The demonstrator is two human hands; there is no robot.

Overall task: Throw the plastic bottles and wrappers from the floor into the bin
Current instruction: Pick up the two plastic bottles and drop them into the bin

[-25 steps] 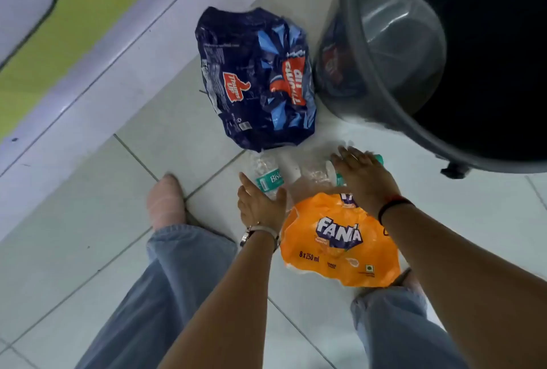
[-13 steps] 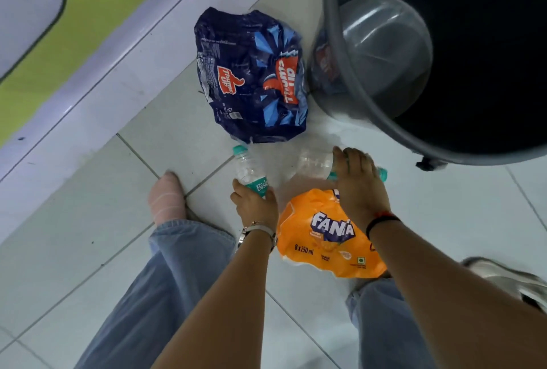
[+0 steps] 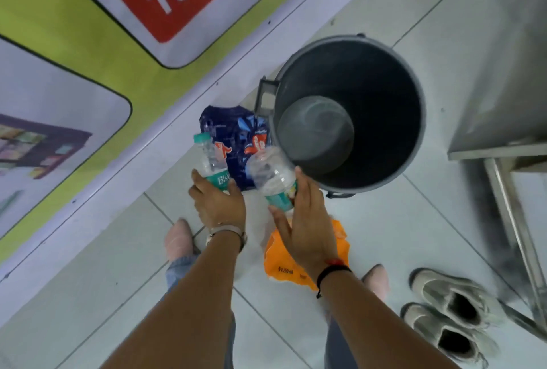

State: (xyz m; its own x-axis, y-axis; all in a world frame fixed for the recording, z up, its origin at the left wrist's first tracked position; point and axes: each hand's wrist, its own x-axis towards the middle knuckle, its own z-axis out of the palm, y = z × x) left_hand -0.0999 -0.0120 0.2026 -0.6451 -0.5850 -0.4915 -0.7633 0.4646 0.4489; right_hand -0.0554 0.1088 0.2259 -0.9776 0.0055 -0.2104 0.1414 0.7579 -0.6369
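My left hand (image 3: pixel 217 204) grips a clear plastic bottle (image 3: pixel 210 160) with a teal cap and label, cap pointing away from me. My right hand (image 3: pixel 306 220) holds a second clear bottle (image 3: pixel 273 174), its base aimed toward the bin. The dark grey round bin (image 3: pixel 414 96) stands just beyond and right of my hands, its inside looking empty. A dark blue wrapper (image 3: pixel 236 128) lies on the floor against the bin's left side. An orange wrapper (image 3: pixel 278 265) lies on the tiles beneath my right wrist, partly hidden.
A wall with a green and red poster (image 3: pixel 88 43) runs along the left. A metal table leg and frame (image 3: pixel 515 235) stand at right, with a pair of pale shoes (image 3: pixel 450 321) beside it. My feet rest on the tiles below my arms.
Both hands have lifted the two bottles off the floor and I have risen, so the view is higher and the whole bin shows. The wrappers stayed on the floor.
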